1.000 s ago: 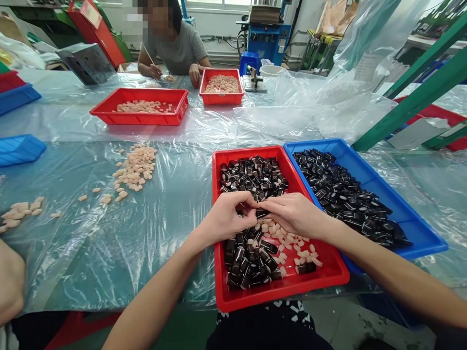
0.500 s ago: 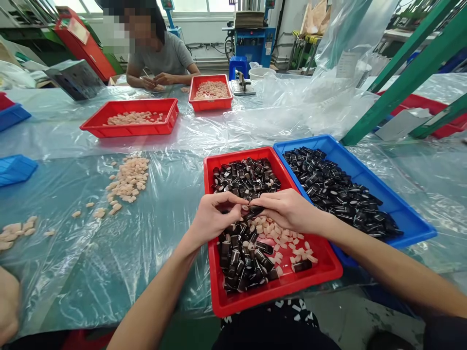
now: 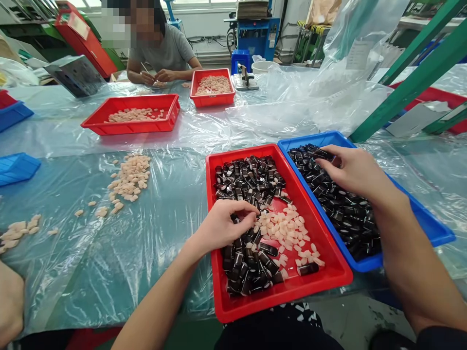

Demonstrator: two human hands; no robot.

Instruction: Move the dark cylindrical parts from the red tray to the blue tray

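Over the red tray (image 3: 333, 272), my left hand (image 3: 222, 226) has thumb and forefinger pinched together beside the pale pieces (image 3: 286, 226); whatever is between the tips is too small to make out. Black glossy pieces (image 3: 248, 182) with pale ends are heaped at the back and front left of that tray. My right hand (image 3: 355, 170) is above the far part of the blue tray (image 3: 436, 231), its thumb and fingers closed around a small black piece (image 3: 324, 154). Many similar black pieces (image 3: 350, 218) fill the blue tray below.
Loose pale pieces (image 3: 133, 175) lie on the plastic-covered table (image 3: 171, 209) to the left. Two more red trays (image 3: 134, 127) with pale pieces stand farther back, where a person (image 3: 168, 53) sits working. A green metal post (image 3: 404, 92) rises behind the blue tray. Another person's arm (image 3: 9, 306) shows at lower left.
My hands were together over the red tray at a black piece. My right hand has moved right and away to the blue tray; my left has stayed over the red tray.
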